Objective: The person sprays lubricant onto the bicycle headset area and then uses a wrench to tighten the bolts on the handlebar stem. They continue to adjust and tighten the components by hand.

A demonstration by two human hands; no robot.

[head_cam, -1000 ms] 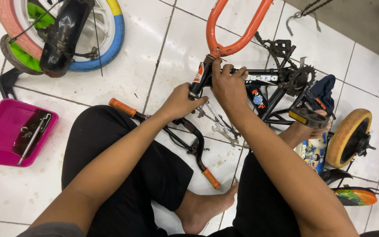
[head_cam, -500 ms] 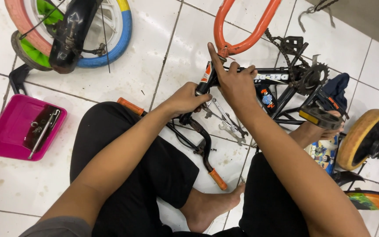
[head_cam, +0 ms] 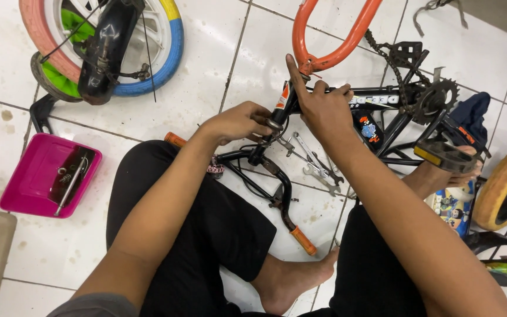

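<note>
My right hand (head_cam: 324, 108) grips the black bicycle frame (head_cam: 382, 100) (index finger raised), while my left hand (head_cam: 242, 122) clutches the headset ring (head_cam: 274, 124) above the handlebar (head_cam: 277, 188).

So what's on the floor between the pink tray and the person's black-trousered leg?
Nothing: in the head view, only bare white tile lies between the pink tray and the leg.
</note>
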